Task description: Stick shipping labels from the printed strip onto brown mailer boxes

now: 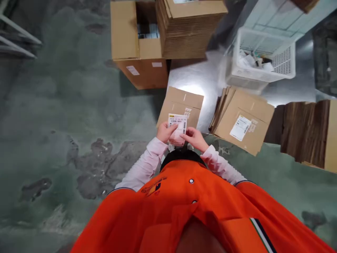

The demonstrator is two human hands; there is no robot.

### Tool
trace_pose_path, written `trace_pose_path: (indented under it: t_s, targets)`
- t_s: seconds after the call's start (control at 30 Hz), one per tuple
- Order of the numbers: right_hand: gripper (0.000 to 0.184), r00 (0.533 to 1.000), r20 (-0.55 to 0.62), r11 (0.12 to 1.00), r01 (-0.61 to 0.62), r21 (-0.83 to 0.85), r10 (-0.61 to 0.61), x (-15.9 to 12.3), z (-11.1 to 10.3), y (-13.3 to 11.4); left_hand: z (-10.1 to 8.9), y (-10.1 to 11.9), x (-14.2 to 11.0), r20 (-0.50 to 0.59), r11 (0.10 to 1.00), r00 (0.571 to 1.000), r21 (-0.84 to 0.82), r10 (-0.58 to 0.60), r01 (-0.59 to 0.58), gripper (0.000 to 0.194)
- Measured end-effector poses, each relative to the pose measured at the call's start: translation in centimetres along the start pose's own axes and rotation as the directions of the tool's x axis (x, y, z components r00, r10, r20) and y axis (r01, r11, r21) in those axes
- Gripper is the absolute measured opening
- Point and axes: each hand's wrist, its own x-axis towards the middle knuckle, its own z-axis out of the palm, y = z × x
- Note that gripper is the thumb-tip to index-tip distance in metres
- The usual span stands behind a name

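Observation:
Both my hands hold a white barcode label (178,123) close to my chest. My left hand (165,132) pinches its left edge with thumb and fingers closed. My right hand (195,137) grips the lower right part, fingers curled. Under the label my hands also seem to hold more white sheets. Just beyond the label lies a flattened cardboard box (181,104) on a shiny metal table (200,75). I wear an orange shirt over pale long sleeves.
To the right lies a stack of flat boxes (243,119), the top one bearing a label. A white plastic basket (263,58) with scraps stands behind it. A tall pile of flat cartons (188,30) and an open box (137,42) are at the back. Green floor lies left.

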Motion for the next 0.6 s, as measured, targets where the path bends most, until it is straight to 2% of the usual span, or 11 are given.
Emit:
trace_pose_path:
  t_s: [0.1,0.17,0.27,0.33,0.43,0.5,0.6]
  targets:
    - [0.048,0.996,-0.015,0.990,0.080,-0.118,-0.082,2.0,-0.8,-1.0,-0.7,-1.2,0.1,0.017,0.998,0.999,0.059,-0.035,0.033,0.051]
    - [0.036,0.995,0.015,0.960,0.097,-0.263,-0.097,3.2,-1.0,-1.7,-0.7,-2.2,-0.1,-0.001,0.994,0.998,0.095,-0.062,0.062,0.047]
    - [0.023,0.997,0.056,0.921,0.072,-0.382,-0.055,4.2,-0.4,-1.6,-0.6,-3.9,-0.2,-0.091,0.995,0.992,0.037,-0.085,0.088,0.047]
    - [0.019,0.998,0.013,0.907,0.068,-0.416,-0.069,4.9,0.1,-0.3,-0.8,-5.4,0.3,-0.083,0.992,0.990,-0.063,-0.118,0.113,0.048]
    - [0.012,0.979,-0.110,0.859,0.096,-0.502,-0.173,7.8,0.6,2.6,-2.0,-7.9,1.6,0.061,0.958,0.980,-0.206,-0.191,0.200,0.062]
    - [0.011,0.951,-0.224,0.816,0.047,-0.577,-0.213,11.0,0.7,4.7,-3.3,-9.6,2.1,0.151,0.929,0.949,-0.212,-0.276,0.304,0.071]
    - [0.013,0.915,-0.354,0.743,-0.098,-0.662,-0.195,15.9,0.5,7.0,-5.3,-11.7,0.8,0.142,0.917,0.922,-0.128,-0.361,0.379,0.067]
